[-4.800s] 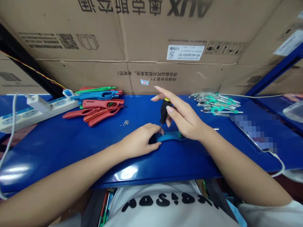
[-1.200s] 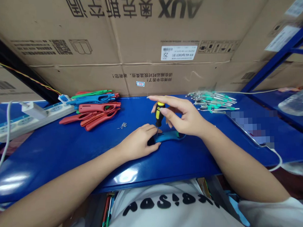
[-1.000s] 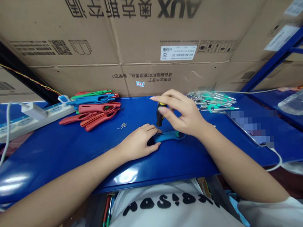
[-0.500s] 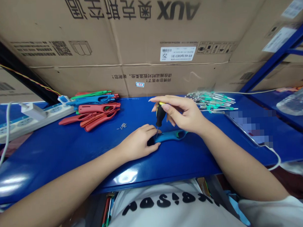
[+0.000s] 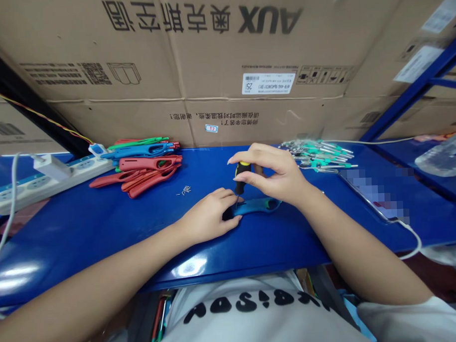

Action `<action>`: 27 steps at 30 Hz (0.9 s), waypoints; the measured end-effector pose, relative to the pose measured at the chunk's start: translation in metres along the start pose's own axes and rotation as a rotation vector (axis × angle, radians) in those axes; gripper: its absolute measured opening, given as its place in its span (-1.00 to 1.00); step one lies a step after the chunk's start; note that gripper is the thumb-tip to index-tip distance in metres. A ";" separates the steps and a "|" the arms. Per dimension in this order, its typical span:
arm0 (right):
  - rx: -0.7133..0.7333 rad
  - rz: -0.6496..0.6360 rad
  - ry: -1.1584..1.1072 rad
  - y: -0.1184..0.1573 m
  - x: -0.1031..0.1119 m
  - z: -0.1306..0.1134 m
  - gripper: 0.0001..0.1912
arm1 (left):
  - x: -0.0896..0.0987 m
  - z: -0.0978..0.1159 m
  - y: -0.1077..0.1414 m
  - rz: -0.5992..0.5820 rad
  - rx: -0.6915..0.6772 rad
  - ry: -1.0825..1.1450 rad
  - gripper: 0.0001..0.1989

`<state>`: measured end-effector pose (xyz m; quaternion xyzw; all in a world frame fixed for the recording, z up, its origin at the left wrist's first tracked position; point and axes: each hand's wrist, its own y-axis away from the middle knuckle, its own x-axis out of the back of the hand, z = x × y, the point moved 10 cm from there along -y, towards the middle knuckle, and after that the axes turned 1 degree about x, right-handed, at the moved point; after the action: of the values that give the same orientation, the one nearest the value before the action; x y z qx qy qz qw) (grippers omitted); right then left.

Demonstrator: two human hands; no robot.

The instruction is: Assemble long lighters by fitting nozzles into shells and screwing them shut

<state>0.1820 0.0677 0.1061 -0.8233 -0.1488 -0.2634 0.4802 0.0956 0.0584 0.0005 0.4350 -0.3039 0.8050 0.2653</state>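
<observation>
Under my left hand (image 5: 210, 216) a blue plastic lighter casing (image 5: 253, 206) lies flat on the table, its left end pinched between thumb and fingers and partly covered by them. The oval opening near its right end faces up. My right hand (image 5: 278, 171) grips the black and yellow handle of a screwdriver (image 5: 242, 179) between thumb and fingers. The screwdriver stands nearly upright, with its tip down on the casing beside my left fingertips. Whether a screw sits under the tip is too small to tell. A little pile of screws (image 5: 186, 190) lies beyond my left hand.
Red casings (image 5: 151, 163) and blue and green ones are heaped at the back left beside a white power strip (image 5: 78, 168). Metal-tipped teal parts (image 5: 324, 155) lie at the back right, near a phone (image 5: 374, 196) on a cable. A cardboard wall (image 5: 211, 106) stands behind.
My right hand's thumb and fingers have shifted on the screwdriver handle, with the thumb slightly lower. The left hand and the casing stay where they were.
</observation>
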 end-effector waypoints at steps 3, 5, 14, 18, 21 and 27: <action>0.002 -0.065 -0.034 0.000 -0.006 -0.004 -0.65 | 0.000 0.000 0.000 0.004 0.017 0.020 -0.68; -0.020 -0.116 -0.129 0.000 -0.011 -0.006 -0.62 | 0.001 -0.001 0.000 0.007 0.029 0.029 -0.68; 0.020 -0.042 -0.018 0.001 -0.010 -0.014 -0.75 | -0.002 -0.007 0.000 0.004 0.100 0.070 -0.65; -0.015 -0.105 -0.126 0.001 -0.017 -0.015 -0.67 | 0.000 -0.005 0.000 0.020 0.095 0.055 -0.67; -0.021 -0.072 -0.087 0.001 -0.014 -0.014 -0.76 | 0.000 -0.005 0.000 0.018 0.087 0.053 -0.69; -0.028 -0.060 0.009 0.001 -0.015 -0.011 -0.73 | 0.001 -0.004 -0.001 0.017 0.089 0.063 -0.68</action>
<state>0.1667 0.0577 0.1010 -0.8241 -0.1676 -0.2834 0.4610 0.0936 0.0619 -0.0004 0.4180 -0.2631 0.8333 0.2484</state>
